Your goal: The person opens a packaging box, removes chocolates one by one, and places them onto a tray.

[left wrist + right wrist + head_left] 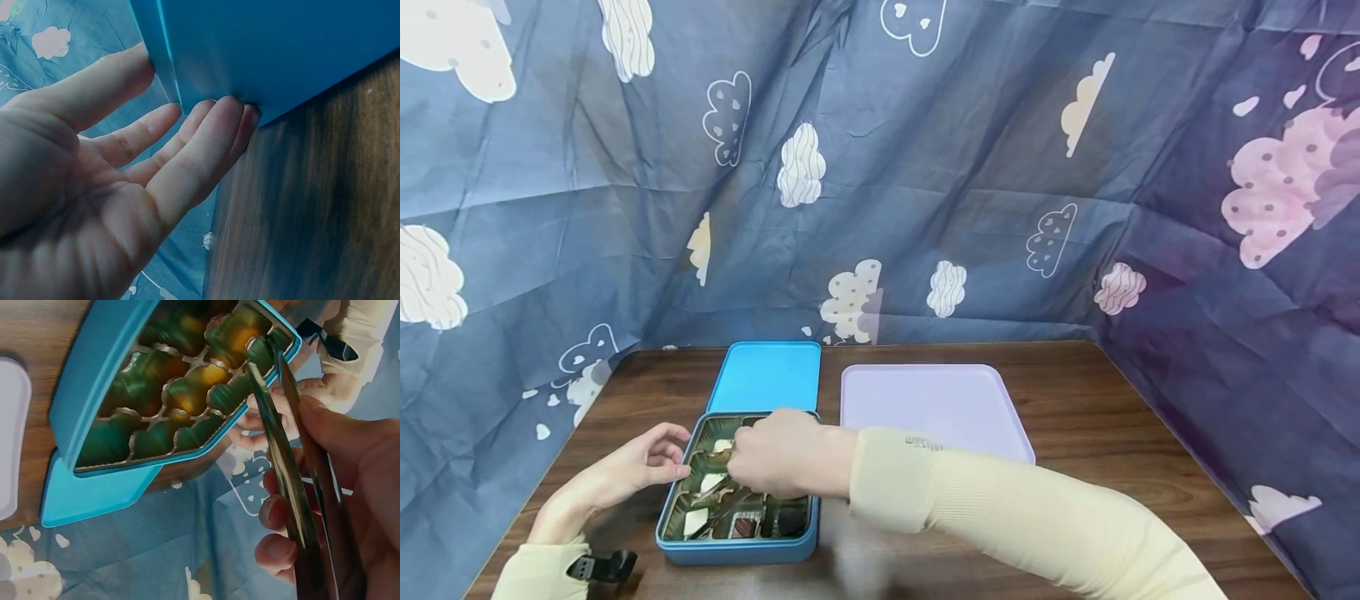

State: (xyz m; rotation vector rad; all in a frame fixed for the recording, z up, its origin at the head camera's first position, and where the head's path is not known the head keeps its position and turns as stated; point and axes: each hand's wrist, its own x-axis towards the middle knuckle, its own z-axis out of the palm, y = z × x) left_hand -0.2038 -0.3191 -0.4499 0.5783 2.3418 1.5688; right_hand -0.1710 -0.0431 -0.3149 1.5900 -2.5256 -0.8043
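A blue box [737,553] holds a divided dark gold-green insert [215,399]. In the head view, small white pieces [695,522] lie in its left compartments, and a dark brown piece [744,526] is near the front. My right hand [786,454] is over the box, gripping metal tongs [281,472] between thumb and fingers. The tongs' tips reach into a corner compartment; whether they pinch anything, I cannot tell. At the box's left side, my left hand [643,460] touches the outer wall with its thumb and loosely bent fingers.
Behind the box lies a bright blue lid [767,377]. A pale purple tray [925,400] is to the right, partly covered by my right sleeve. The wooden table [1097,433] meets a cloud-patterned blue cloth [880,217] at the back and sides.
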